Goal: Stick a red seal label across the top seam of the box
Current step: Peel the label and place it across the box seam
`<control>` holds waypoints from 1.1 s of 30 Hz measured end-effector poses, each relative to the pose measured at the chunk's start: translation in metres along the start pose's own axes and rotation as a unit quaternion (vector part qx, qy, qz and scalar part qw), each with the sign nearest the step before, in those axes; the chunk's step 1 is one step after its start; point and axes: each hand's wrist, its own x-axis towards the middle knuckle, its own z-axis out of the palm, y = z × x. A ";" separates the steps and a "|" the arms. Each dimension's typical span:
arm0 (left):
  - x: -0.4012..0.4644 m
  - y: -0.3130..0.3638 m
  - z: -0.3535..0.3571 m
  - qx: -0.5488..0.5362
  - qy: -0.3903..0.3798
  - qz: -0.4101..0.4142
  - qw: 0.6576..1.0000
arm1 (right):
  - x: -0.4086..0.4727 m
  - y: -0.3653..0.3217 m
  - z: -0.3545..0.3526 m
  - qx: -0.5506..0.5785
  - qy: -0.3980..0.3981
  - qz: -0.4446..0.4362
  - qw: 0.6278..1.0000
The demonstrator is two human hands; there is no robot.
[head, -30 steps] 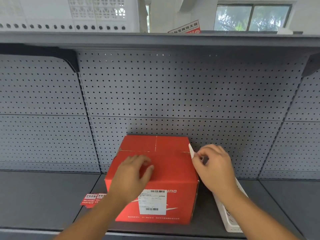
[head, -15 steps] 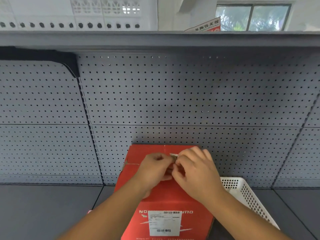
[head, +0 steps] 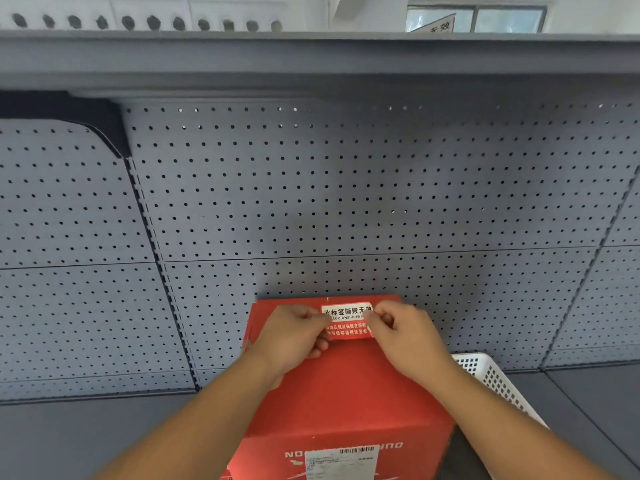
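Observation:
A red cardboard box (head: pixel 346 393) stands on the grey shelf, its front face bearing a white shipping label. Over the far part of its top hangs a red seal label (head: pixel 348 322) with a white band and Chinese print, face up. My left hand (head: pixel 294 336) pinches the label's left end and my right hand (head: pixel 403 336) pinches its right end. Whether the label touches the box top I cannot tell. The seam under the label and hands is hidden.
A white perforated plastic basket (head: pixel 498 382) sits on the shelf right of the box, partly behind my right forearm. A grey pegboard wall (head: pixel 346 202) rises straight behind the box, and an upper shelf (head: pixel 311 57) overhangs it.
The label was folded small between my fingers half a second ago; now it is spread flat between both hands over the box top. My view has moved closer and higher.

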 end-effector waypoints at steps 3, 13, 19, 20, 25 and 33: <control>0.007 0.001 -0.004 0.075 0.015 0.030 0.997 | 0.007 -0.003 0.001 0.031 -0.014 0.023 0.999; 0.026 -0.007 -0.009 0.366 0.038 0.104 0.924 | 0.020 -0.004 0.017 -0.071 -0.024 0.031 0.997; 0.030 -0.016 -0.017 0.393 0.025 0.081 0.916 | 0.013 0.005 0.031 -0.186 -0.022 -0.056 0.981; 0.030 -0.017 -0.017 0.397 0.025 0.079 0.914 | 0.012 0.007 0.033 -0.191 -0.025 -0.059 0.980; 0.028 -0.020 -0.014 0.421 0.028 0.081 0.903 | 0.008 0.014 0.039 -0.204 -0.021 -0.056 0.977; 0.024 -0.024 -0.010 0.443 0.041 0.096 0.891 | 0.006 0.013 0.038 -0.199 -0.028 -0.051 0.978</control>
